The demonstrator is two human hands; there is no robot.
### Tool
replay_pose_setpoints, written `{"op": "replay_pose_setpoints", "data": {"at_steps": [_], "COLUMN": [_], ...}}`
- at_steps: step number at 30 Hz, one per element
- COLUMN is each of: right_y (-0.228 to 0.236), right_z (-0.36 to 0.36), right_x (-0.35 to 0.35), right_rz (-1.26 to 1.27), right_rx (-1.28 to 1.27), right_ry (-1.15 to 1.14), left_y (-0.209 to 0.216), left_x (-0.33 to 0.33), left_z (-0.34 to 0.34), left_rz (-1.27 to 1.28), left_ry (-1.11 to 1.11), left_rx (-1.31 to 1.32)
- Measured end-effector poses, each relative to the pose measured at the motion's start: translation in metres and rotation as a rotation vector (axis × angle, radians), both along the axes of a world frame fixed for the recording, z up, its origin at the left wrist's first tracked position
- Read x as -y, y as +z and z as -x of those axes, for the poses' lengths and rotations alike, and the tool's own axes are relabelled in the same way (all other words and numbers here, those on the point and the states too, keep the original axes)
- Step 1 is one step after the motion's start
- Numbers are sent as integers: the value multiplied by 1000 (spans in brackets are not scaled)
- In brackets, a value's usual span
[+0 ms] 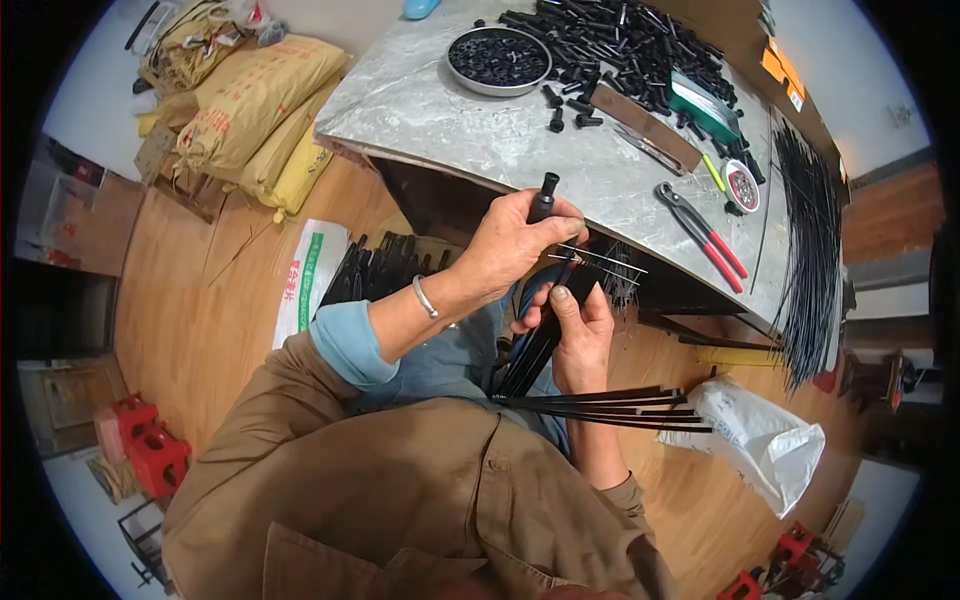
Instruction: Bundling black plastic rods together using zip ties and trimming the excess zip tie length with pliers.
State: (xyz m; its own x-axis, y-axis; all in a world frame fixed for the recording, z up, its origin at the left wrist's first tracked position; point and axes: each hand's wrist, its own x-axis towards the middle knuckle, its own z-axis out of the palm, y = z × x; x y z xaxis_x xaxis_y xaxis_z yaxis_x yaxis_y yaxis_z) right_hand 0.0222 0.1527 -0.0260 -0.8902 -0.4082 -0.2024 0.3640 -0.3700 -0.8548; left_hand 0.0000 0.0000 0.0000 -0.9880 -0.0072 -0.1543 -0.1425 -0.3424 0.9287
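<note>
My left hand (505,245) is closed around a black tube-shaped piece (545,198), whose wider end sticks up above the fingers. Just below it, thin metal rods (620,266) cross near my left fingertips. My right hand (582,345) grips the upper part of a bundle of long black ribs (528,368), thumb on top. The bundle slants down onto my lap, and from its lower end more black ribs (620,408) fan out to the right. How the tube joins the bundle is hidden by my fingers.
On the grey table (420,120) are a round tin of small black parts (498,60), a heap of black tubes (630,40), a brown block (645,128), red-handled pliers (705,240) and thin black rods (805,260). Stacked sacks (260,100) stand left; a white bag (760,440) lies right.
</note>
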Motion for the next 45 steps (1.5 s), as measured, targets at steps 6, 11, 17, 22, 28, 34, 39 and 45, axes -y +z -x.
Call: {"op": "replay_pose_setpoints", "data": {"at_steps": [6, 11, 17, 22, 28, 34, 39, 45], "right_y": [-2, 0, -11, 1, -11, -9, -20, -30], "right_z": [2, 1, 17, 24, 29, 29, 28, 20], "right_x": [-1, 0, -17, -18, -28, -25, -25, -26], "right_rz": [30, 14, -562, -537, -199, -156, -149, -43], "right_rx": [45, 46, -448, -302, 30, 10, 36, 129], "right_ry": [-44, -42, -12, 138, 275, 233, 265, 271], "left_y": [-6, -4, -14, -18, -20, -23, -24, -23], "left_x": [5, -7, -10, -12, -10, -14, -14, -13], "left_z": [-8, -22, -15, -15, -13, -15, -19, -20], "left_rz": [69, -15, -20, -96, -252, -207, -94, -303], "left_ry": [23, 8, 83, 106, 6, 27, 97, -50], "left_rx": [52, 85, 31, 44, 52, 10, -21, 14]}}
